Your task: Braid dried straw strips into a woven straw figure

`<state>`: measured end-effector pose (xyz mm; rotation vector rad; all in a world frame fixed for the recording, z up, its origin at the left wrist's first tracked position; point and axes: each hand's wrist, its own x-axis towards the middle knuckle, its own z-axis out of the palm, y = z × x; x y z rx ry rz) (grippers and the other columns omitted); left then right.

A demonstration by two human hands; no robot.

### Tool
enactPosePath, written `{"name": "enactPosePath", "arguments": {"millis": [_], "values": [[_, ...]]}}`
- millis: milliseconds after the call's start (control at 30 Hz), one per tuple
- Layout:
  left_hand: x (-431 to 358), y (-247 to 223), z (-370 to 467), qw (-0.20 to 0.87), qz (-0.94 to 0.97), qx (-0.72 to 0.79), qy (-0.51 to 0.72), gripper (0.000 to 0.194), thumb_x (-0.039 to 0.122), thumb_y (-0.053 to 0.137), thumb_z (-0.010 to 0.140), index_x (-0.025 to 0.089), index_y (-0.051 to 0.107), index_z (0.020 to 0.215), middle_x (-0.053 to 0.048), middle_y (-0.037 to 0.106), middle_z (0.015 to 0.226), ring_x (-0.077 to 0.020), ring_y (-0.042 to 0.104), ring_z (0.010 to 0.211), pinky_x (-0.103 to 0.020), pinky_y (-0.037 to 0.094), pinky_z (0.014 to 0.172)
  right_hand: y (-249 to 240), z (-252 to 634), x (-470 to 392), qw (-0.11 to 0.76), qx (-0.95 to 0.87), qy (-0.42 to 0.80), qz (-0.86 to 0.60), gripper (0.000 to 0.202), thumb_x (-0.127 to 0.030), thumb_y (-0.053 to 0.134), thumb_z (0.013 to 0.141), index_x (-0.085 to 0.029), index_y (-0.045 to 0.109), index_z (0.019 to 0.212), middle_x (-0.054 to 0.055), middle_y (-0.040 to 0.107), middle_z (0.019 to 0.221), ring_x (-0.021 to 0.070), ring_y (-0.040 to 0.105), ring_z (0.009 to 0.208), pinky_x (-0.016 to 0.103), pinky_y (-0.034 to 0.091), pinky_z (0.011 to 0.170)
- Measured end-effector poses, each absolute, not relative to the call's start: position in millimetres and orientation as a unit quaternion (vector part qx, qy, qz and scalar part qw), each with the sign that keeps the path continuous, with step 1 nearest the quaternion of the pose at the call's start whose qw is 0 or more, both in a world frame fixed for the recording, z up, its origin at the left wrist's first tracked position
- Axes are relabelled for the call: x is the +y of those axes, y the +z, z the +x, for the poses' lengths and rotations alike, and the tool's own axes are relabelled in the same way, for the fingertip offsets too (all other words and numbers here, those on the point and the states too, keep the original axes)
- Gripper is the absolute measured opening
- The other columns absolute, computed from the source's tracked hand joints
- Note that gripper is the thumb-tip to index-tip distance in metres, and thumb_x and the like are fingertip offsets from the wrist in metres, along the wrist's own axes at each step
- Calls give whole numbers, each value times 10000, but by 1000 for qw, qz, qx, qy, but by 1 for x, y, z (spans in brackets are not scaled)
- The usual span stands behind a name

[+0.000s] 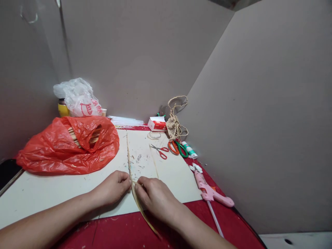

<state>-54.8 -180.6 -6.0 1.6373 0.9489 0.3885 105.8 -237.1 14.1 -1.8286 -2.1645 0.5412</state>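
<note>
A thin twisted cord (128, 152) runs down the white board (176, 176) to my two hands. My left hand (115, 186) pinches its lower end, fingers closed. Just to the right, my right hand (154, 197) is closed on a flat pale strip (141, 209), whose tail curves down past the board's front edge. The two hands nearly touch where cord and strip meet; the join itself is partly hidden by the fingers. Another thin pale strand (154, 160) lies on the board to the right of the cord.
An orange-red plastic bag (59, 148) of sticks sits left. Red-handled scissors (161, 150), green-handled scissors (182, 149), a bundle of twine (175, 126) and a red-white box (157, 123) stand or lie at the back right. A pink glue gun (211, 193) lies right.
</note>
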Motion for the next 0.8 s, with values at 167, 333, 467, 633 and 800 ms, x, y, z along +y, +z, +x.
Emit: {"name": "enactPosePath", "arguments": {"millis": [167, 333, 467, 633, 800], "values": [[-181, -10, -54, 592, 670, 406, 188, 191, 295, 450, 709, 161, 448, 573, 57, 368, 522, -89, 313, 532, -218, 259, 522, 16, 100, -243, 175, -727, 295, -594, 287, -258, 347, 891, -156, 547, 713, 22, 598, 664, 107, 500, 599, 196, 313, 534], [-182, -13, -53, 648, 619, 391, 209, 268, 336, 479, 732, 147, 505, 544, 26, 479, 512, -91, 384, 513, -218, 322, 554, 8, 83, -257, 149, -753, 220, -602, 297, -253, 319, 906, -159, 600, 909, 86, 675, 789, 165, 603, 672, 244, 358, 598], [-186, -8, -53, 669, 579, 409, 224, 249, 338, 552, 708, 129, 548, 575, 21, 509, 525, -85, 383, 510, -215, 317, 553, 9, 73, -266, 67, -764, 151, -624, 337, -206, 303, 888, -128, 586, 1053, 143, 691, 812, 223, 635, 651, 288, 359, 574], [-189, -4, -53, 715, 533, 391, 227, 271, 363, 569, 724, 109, 598, 634, -38, 611, 617, -100, 467, 564, -228, 352, 631, 27, 78, -280, 13, -800, 252, -545, 203, -289, 482, 796, -158, 638, 807, 80, 661, 643, 174, 563, 522, 258, 330, 504], [-187, -7, -53, 732, 523, 375, 224, 284, 383, 599, 706, 109, 593, 632, -38, 609, 605, -92, 458, 537, -220, 328, 599, 40, 109, -273, 184, -723, 288, -600, 281, -380, 448, 848, -176, 562, 690, -6, 550, 582, 104, 465, 533, 211, 313, 509]]}}
